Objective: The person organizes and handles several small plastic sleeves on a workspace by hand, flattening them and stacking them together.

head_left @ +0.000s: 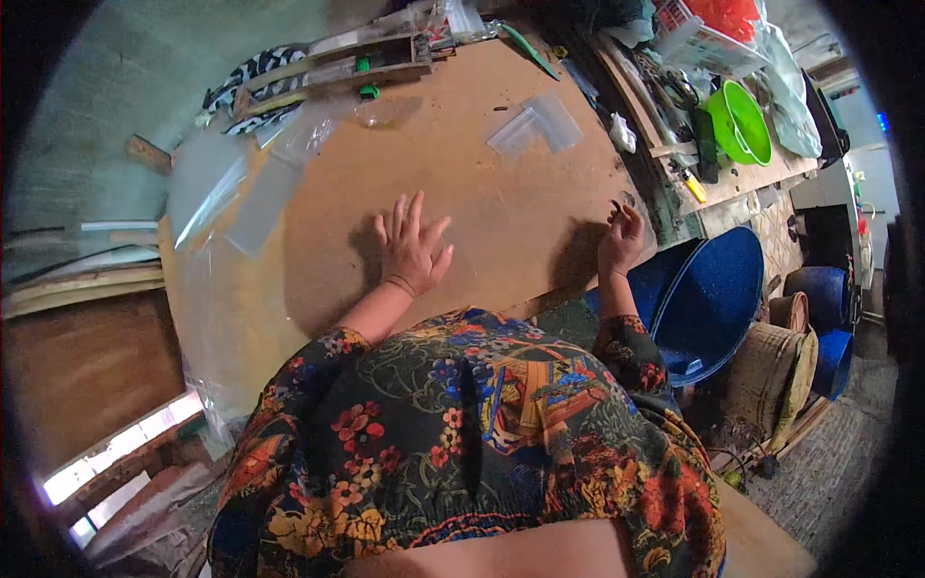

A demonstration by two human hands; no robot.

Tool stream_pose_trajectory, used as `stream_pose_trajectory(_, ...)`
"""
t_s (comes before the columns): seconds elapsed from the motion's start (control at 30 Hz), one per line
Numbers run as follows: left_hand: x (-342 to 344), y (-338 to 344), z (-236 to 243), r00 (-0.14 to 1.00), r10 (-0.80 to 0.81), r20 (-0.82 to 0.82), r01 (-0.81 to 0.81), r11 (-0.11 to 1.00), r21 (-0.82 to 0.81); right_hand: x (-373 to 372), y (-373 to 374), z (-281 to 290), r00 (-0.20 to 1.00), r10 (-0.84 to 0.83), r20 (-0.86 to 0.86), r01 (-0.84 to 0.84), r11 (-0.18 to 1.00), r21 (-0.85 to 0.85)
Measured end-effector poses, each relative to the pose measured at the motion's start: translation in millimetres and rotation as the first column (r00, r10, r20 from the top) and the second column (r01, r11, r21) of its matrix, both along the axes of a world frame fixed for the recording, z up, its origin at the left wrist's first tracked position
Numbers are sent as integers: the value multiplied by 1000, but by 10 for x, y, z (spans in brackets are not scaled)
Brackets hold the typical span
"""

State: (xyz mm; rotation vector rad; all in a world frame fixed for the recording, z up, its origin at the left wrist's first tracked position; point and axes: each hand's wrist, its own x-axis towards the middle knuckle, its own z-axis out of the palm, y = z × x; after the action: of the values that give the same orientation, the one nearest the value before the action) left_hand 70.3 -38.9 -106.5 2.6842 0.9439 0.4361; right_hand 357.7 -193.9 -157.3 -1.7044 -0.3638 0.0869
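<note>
My left hand (412,252) is over the brown tabletop (472,207), its fingers spread and nothing in them. Whether its palm touches the board is hard to tell. At the table's right edge, my right hand (621,243) is raised with its fingers curled inward. A small dark thing shows at its fingertips, too small to name. Beyond the hands lie flat clear plastic bags (535,125). More clear plastic sheets (265,204) cover the left side of the table.
A long wooden frame (332,75) lies at the far left edge. At the far right, a side bench holds a bright green bucket (740,123), a yellow-handled tool (694,187) and a white basket (703,40). A large blue tub (711,303) stands beside my right arm.
</note>
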Motion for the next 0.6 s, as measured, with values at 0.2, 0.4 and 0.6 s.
stream_pose_trajectory(0.2, 78, -16, -3, 996, -79, -42, 81, 995, 56, 47, -29, -71, 978, 16, 206, 15, 989, -148)
stream_pose_trajectory(0.4, 734, 448, -196, 992, -63, 108, 79, 986, -147, -22, 0, 83, 877, 102, 469, 46, 955, -294)
stream_pose_trajectory(0.6, 1682, 838, -342, 978, -126, 165, 121, 992, 35, -53, 32, 135, 883, 138, 449, -8, 960, -279)
